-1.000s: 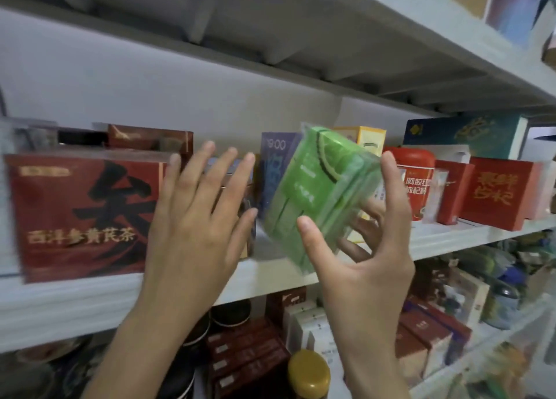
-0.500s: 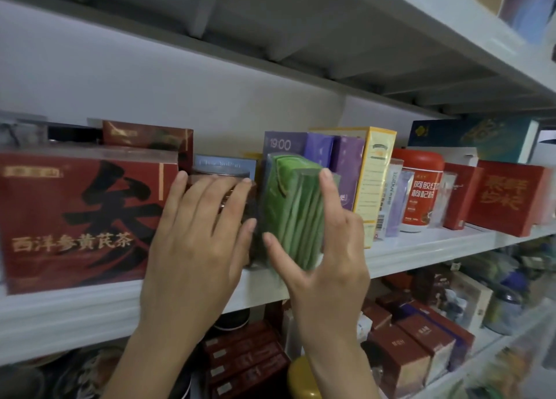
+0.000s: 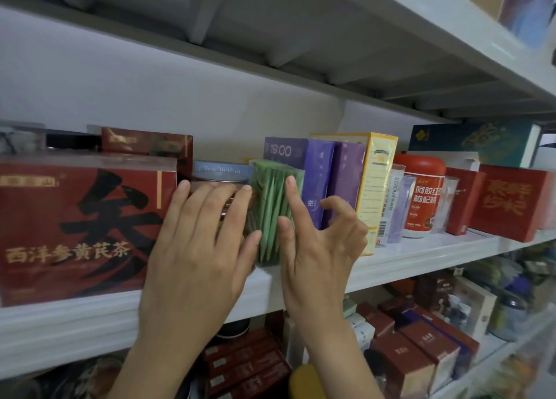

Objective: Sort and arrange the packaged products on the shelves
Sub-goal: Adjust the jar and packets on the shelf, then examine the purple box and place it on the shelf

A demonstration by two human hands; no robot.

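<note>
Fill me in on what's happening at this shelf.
A person is arranging packaged goods on a white shelf. The green sachet pack stands upright between a lidded jar and purple boxes. The right hand touches its front edge with index finger and thumb, apparently nudging it in; the left hand lies flat against the jar.

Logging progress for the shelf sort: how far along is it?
Done: green sachet pack stands upright on the shelf between the jar and purple 19:00 box. In hand: right hand touches the pack's front, left hand lies flat on the jar. Left: maroon boxes below look askew.
</note>
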